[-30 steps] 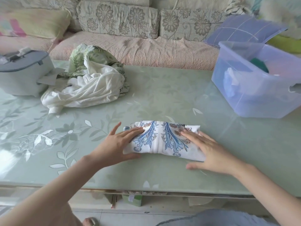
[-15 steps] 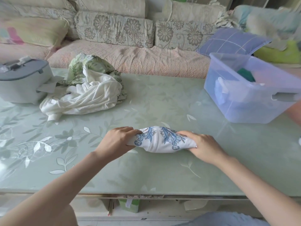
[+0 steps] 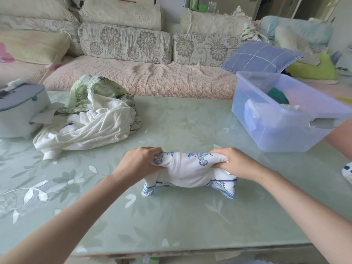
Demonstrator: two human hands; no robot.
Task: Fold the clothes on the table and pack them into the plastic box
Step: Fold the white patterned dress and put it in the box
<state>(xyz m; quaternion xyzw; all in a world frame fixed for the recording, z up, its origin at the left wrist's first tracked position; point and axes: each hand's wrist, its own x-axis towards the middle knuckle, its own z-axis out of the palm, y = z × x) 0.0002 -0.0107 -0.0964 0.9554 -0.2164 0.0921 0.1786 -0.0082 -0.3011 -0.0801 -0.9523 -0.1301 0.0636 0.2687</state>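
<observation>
Since half a second ago the folded garment (image 3: pixel 187 173) has come up off the desk (image 3: pixel 171 225). Both hands have raised its upper edge, and its two lower corners now dangle below the hands and just brush the surface. The left hand (image 3: pixel 140 162) grips one end with fingers curled round the fabric, and the right hand (image 3: pixel 235 162) grips the other end the same way, with the bundle sagging between them. The risk, as I judge it, is that the fold comes open. The hands hold only the top, so the loose corners may drop further and the layers may slide apart on the way to the plastic box (image 3: pixel 276 136). That box stands beyond and to the right of the right hand and already holds some clothes. A trailing corner could also catch on its near rim. Well beyond the left hand lies the pile of unfolded clothes (image 3: pixel 89 126), not yet folded.
</observation>
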